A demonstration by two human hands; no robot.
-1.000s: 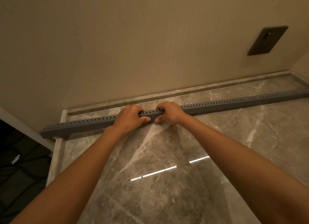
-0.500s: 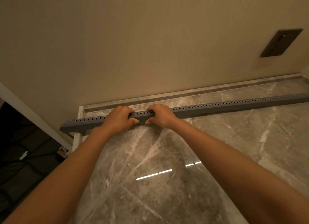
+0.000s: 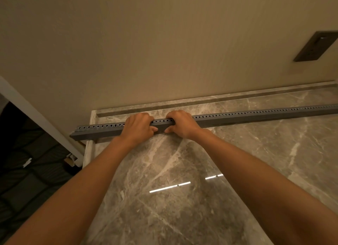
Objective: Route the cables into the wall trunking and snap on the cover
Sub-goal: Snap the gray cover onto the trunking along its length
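A long grey trunking with a row of small holes along its top lies across the marble surface, parallel to the beige wall. My left hand and my right hand both clasp it side by side near its left part, fingers over the top and thumbs on the front face. Its left end sticks out past the marble's left edge. Its right end runs out of view. No cables are visible.
A dark socket plate is on the wall at the upper right. A recessed groove runs along the foot of the wall. Left of the marble edge is a white frame and dark flooring below.
The view has shifted left, so trunking and hands sit further right in frame. Both hands keep the same grip on the trunking.
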